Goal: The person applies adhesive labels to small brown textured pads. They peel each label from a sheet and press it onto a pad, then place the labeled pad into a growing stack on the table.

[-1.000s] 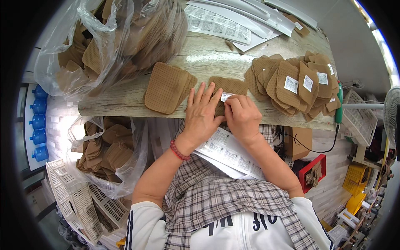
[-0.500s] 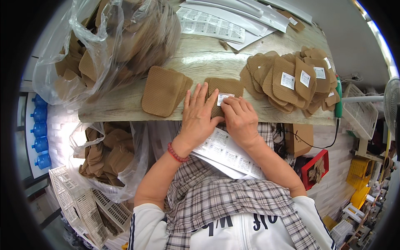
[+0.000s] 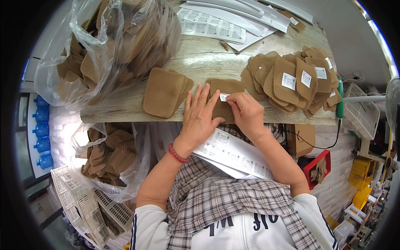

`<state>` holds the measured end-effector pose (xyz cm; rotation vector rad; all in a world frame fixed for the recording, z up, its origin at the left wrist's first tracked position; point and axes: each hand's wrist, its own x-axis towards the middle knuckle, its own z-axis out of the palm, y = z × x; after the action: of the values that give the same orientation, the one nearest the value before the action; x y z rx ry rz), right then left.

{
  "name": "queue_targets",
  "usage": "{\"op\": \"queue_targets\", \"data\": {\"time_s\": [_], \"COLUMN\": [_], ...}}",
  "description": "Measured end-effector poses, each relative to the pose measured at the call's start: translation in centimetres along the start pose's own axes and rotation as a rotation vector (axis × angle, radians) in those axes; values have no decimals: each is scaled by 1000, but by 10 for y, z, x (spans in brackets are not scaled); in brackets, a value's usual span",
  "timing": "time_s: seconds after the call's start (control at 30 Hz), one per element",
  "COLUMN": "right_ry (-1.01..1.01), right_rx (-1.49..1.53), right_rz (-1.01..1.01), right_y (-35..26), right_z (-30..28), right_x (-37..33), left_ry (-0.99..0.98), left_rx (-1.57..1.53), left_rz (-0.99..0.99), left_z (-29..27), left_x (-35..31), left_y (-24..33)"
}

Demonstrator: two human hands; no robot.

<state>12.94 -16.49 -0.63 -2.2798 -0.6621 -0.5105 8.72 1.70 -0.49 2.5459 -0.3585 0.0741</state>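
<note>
A brown textured pad with rounded corners lies at the table's front edge. My left hand rests flat along its left side, fingers stretched out and slightly spread. On the pad is a small white printed label, and my right hand pinches its right end between thumb and forefinger. Part of the label is covered by those fingertips. Sheets of printed labels lie on my lap, below both wrists. Left of my hands sits a small stack of plain brown pads.
Brown pads with white labels are heaped at the right, beside a green-handled tool. A clear plastic bag of pads stands at the left; another bag hangs below. More label sheets lie at the back.
My right hand has drawn slightly right, and its fingers have closed from lying over the label to a pinch at its end. Less of the label shows. The left hand stays in place.
</note>
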Motion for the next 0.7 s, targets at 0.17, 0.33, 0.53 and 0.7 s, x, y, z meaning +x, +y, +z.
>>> {"op": "queue_targets", "data": {"time_s": [0.17,0.33,0.53,0.7], "right_ry": [-44,-93,-157,-129], "right_rx": [6,-83,-159,-202], "right_rz": [-49,-170,-249,-283], "right_y": [4,4,4,0], "right_z": [-4,-6,-8,-6], "right_x": [2,0,-3,-8], "left_ry": [-2,-10,-20,-13], "left_rx": [3,0,-9,-14], "left_rz": [1,-6,-2,21], "left_z": [1,1,-1,-1], "left_x": [0,0,0,-2], "left_y": [-1,-1,-3,-5]}}
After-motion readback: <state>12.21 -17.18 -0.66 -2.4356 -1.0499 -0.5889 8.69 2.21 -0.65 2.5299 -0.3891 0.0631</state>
